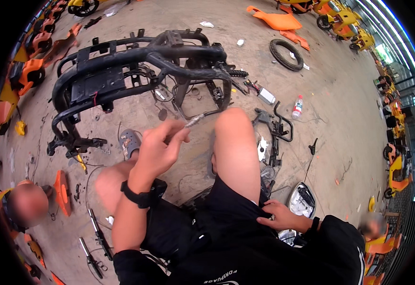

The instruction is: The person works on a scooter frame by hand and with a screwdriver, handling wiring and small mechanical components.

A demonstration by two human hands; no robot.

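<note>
My left hand [157, 147] is raised over the gap between my knees, its thumb and fingers closed on a slim grey metal rod [196, 120] with a dark end toward my right knee. The rod's exact kind is too small to make out. Just beyond that hand stands a black scooter frame [169, 61], with tubes, brackets and loose cables. My right hand [283, 216] rests at the side of my right thigh, its fingers bent against the cloth of my black shorts [238, 202]; some fingertips are hidden in the folds.
Right of the frame lie a silver box [266, 96], a bottle [297, 107], black brackets [282, 124] and a tyre [286, 54]. A white-rimmed tray [303, 200] is near my right hand. Shock absorbers [98, 232] lie at lower left. Two people are at the sides.
</note>
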